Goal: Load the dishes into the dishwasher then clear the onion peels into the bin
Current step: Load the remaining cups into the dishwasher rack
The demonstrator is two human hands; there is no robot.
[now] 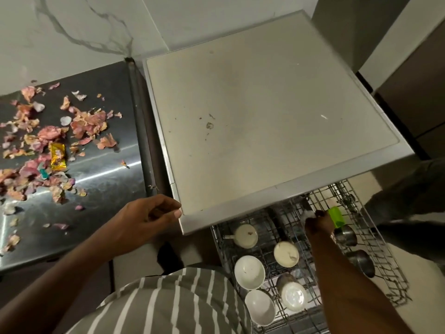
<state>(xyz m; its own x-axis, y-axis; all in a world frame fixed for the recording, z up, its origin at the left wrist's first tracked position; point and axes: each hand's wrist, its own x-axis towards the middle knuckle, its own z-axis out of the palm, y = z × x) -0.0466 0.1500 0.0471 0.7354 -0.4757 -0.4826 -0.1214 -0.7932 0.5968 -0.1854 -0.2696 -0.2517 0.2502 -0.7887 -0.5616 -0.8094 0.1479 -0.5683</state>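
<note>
The loading looks well on but not finished. The rack (375, 249) is pulled out from under the dishwasher top (265, 121) and already carries a good deal: a mug (244, 235) lying toward the back, a bowl (286, 254) beside it, two white bowls (249, 272) nearer the person, a pale lid or plate (294, 296), and two steel cups (346, 235) along the right side.

The right hand (319, 224) reaches into the rack at the back, its grip clenched round a green cup (336, 216), which sits just over the wires next to the nearer steel cup (whether it is being set down or merely steadied I cannot tell). The left hand (150, 216) hovers at the front left corner of the dishwasher top, fingers loosely curled and holding nothing, the fingertips just beside the edge.

The second half of the task appears untouched. The onion peels (48, 141) lie scattered across the steel tabletop (108, 169) on the left, well apart from both hands, with a yellow wrapper (57, 156) among them. No bin is in view.

By my judgement, what is left is seating the green cup, pushing the rack in and closing up, then gathering all the peels.
</note>
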